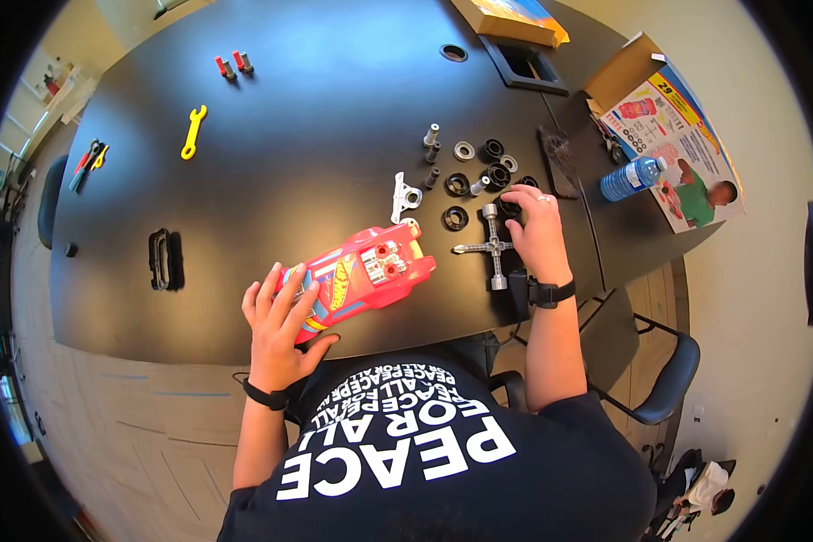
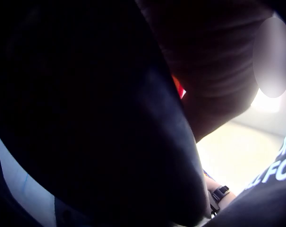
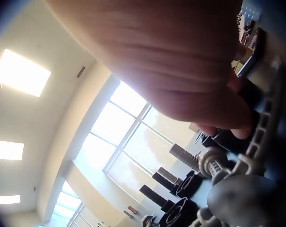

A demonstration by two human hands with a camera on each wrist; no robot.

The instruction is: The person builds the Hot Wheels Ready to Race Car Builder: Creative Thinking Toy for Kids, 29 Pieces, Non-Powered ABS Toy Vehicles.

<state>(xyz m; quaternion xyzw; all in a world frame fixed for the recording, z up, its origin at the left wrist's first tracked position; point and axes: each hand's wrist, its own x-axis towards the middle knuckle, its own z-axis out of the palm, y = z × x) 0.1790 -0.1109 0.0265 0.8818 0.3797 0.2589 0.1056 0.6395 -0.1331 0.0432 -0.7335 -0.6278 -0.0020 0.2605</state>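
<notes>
A red toy car body (image 1: 357, 280) with a yellow logo and silver engine lies on the table before the person. The left hand (image 1: 280, 321) rests over its near end, fingers extended across it and thumb spread along the table side. In the left wrist view, only a sliver of red (image 2: 179, 87) shows past the dark hand. On the right, the right hand (image 1: 540, 230) pinches a black wheel (image 1: 509, 208) between thumb and fingers. Just beside that hand lies a grey cross-shaped wrench (image 1: 495, 247), close to the palm in the right wrist view.
Several black wheels (image 1: 456, 219), grey rims and bolts (image 1: 432, 135) cluster beyond the wrench. A grey bracket (image 1: 405, 197) lies by the car. Farther off are a yellow wrench (image 1: 193, 133), a black frame (image 1: 160, 259), a water bottle (image 1: 630, 179) and an open box (image 1: 686, 144).
</notes>
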